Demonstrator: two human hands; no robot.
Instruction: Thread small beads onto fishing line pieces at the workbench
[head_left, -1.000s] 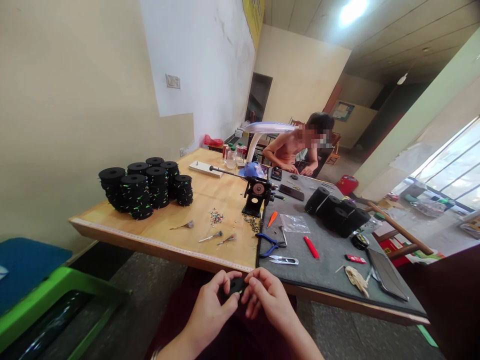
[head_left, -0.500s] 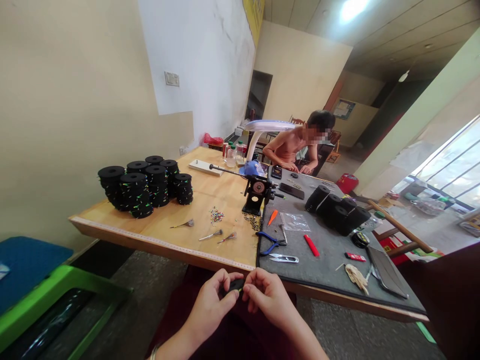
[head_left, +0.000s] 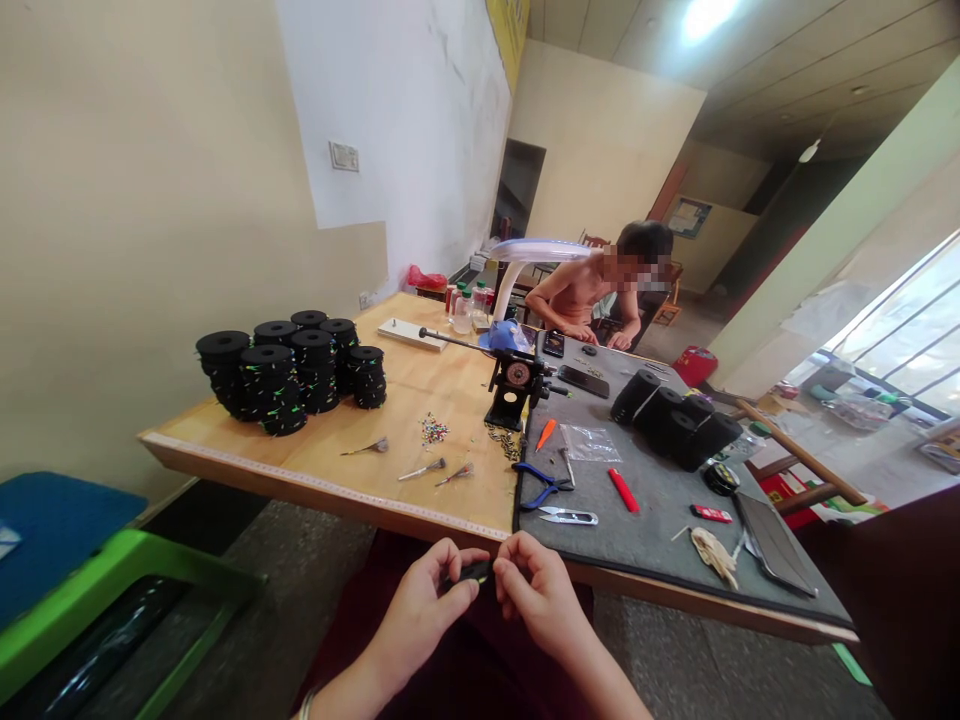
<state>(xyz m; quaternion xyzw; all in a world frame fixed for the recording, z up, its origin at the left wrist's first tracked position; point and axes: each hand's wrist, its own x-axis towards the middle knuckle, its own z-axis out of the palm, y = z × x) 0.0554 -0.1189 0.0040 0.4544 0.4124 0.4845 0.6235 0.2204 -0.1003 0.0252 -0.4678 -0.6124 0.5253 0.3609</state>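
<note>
Below the near edge of the wooden table [head_left: 337,470], my left hand [head_left: 421,608] and my right hand [head_left: 538,592] meet over my lap. Both are closed in a pinch on a small black spool [head_left: 474,572] held between the fingertips. The spool is mostly covered by the fingers. Stacks of similar black spools [head_left: 289,370] stand on the table's left part, far from my hands. A black winding device [head_left: 514,385] with a long rod stands at the table's middle.
A grey mat [head_left: 660,510] carries blue pliers [head_left: 544,484], snips [head_left: 568,516], a red tool [head_left: 622,490], more black spools [head_left: 675,418] and a tablet [head_left: 772,545]. Another person [head_left: 600,295] sits at the far end. A green stool [head_left: 127,600] stands at left.
My fingers have shifted slightly on the spool, and the right hand has closed tighter around it. Nothing on the table has moved.
</note>
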